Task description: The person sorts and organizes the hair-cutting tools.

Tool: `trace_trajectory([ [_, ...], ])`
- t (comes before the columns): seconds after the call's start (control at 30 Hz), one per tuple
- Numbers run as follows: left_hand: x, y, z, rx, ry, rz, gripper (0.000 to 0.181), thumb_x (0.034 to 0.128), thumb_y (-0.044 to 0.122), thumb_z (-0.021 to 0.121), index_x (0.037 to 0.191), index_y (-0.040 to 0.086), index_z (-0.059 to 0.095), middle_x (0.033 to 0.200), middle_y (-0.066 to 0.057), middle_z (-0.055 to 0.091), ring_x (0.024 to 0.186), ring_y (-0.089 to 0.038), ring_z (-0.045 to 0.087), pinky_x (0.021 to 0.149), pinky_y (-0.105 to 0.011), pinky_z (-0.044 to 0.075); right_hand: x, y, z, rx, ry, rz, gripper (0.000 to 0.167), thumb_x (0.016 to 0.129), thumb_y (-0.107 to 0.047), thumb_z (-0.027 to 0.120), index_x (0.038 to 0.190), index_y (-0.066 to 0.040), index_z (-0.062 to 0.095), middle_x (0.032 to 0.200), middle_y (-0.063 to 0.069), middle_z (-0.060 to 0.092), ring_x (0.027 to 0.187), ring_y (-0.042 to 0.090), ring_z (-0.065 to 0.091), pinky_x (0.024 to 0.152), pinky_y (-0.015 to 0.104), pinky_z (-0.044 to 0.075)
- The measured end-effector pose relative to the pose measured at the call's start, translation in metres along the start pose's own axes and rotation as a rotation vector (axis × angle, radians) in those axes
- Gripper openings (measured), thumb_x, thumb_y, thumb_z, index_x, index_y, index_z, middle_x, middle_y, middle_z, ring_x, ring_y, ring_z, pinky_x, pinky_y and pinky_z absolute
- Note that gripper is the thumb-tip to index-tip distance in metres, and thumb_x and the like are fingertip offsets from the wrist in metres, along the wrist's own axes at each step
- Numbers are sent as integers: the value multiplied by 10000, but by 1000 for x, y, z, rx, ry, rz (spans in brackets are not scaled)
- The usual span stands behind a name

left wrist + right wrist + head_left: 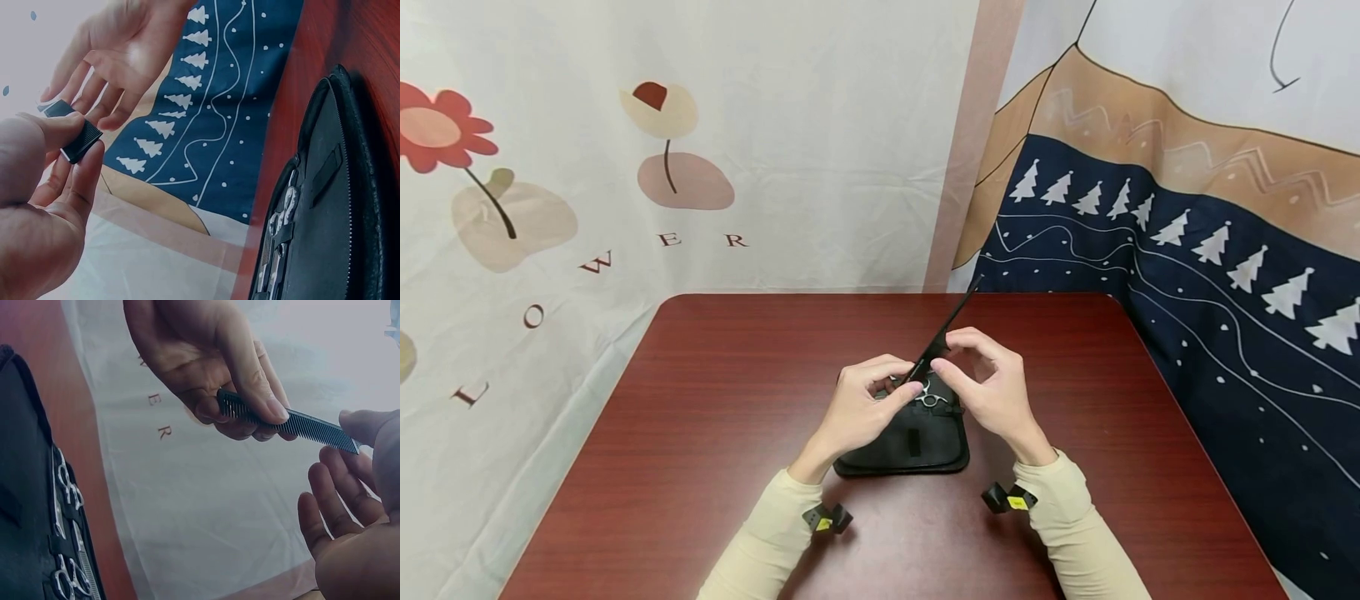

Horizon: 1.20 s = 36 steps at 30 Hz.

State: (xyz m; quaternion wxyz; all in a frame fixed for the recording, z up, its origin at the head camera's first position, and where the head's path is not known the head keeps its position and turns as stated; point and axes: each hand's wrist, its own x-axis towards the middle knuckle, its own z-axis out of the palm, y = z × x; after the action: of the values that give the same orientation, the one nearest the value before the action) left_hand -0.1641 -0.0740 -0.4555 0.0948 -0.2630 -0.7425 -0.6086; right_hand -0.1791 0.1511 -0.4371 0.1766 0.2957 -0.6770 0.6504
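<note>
A black tail comb (936,346) is held up at a slant above the table, its thin tail pointing up and away. My left hand (867,404) pinches the toothed part between thumb and fingers. At the other end of the teeth, my right hand (1000,392) has its thumb and index finger on the comb (312,429), while its other fingers are spread. Below both hands lies an open black zip case (887,446). Silver scissors (70,581) sit in the case under straps. The hands partly cover the case in the head view.
The case rests on a reddish-brown table (737,400). Behind the table hang a pale cloth (835,125) with flower prints and a dark blue cloth (1195,333) with white trees. A small black camera is strapped at each wrist.
</note>
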Motion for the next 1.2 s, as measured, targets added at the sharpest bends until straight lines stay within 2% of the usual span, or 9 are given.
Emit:
trace_trajectory([
  [0.17,1,0,1,0,-11,8,175,996,42,849,1170,40,866,1086,-150,837,864,-75,680,728,-179,557,-1,0,1,-4,3,41,224,948,120,806,1163,64,775,1068,8,762,956,70,708,768,179,595],
  [0.3,1,0,1,2,-13,16,191,999,45,848,1188,57,867,1095,-158,839,854,-62,672,712,-186,556,-1,0,1,-6,-1,55,168,1000,-21,834,1149,42,789,1023,86,754,898,75,695,724,180,577],
  [0.37,1,0,1,4,-12,18,192,998,46,849,1189,59,868,1088,-132,840,843,-96,677,705,-188,557,-1,1,1,-3,3,52,167,1007,-47,837,1143,38,790,1012,110,749,876,80,687,719,180,575],
  [0.57,1,-1,1,6,-14,17,196,995,43,851,1189,64,868,1083,-111,839,827,-180,683,697,-185,549,-1,1,1,22,3,48,158,994,-4,833,1126,61,775,1015,85,748,877,83,701,725,180,592],
  [0.73,1,-1,1,2,-20,19,188,1003,47,843,1188,61,865,1086,-134,834,845,-86,672,711,-194,564,-1,1,2,35,8,46,161,958,123,793,1111,79,765,994,-4,749,847,70,693,669,161,567],
  [0.83,0,-1,1,0,-24,14,184,1003,49,842,1185,68,865,1085,-138,832,848,-83,667,722,-196,570,-2,1,2,36,7,50,196,936,181,768,1105,83,763,983,-59,743,827,64,688,653,159,558],
  [1.0,0,-1,1,0,-28,-1,186,998,50,849,1180,84,868,1081,-85,829,858,-129,667,751,-188,578,-2,2,1,31,1,57,212,928,192,767,1102,72,768,964,-62,738,796,67,675,598,172,526],
  [1.2,-1,-2,0,4,-34,7,193,1002,64,846,1192,91,862,1103,-97,827,905,-91,671,796,-194,590,-2,0,0,11,-7,72,215,921,185,780,1097,62,767,972,-73,748,804,51,687,578,169,519],
])
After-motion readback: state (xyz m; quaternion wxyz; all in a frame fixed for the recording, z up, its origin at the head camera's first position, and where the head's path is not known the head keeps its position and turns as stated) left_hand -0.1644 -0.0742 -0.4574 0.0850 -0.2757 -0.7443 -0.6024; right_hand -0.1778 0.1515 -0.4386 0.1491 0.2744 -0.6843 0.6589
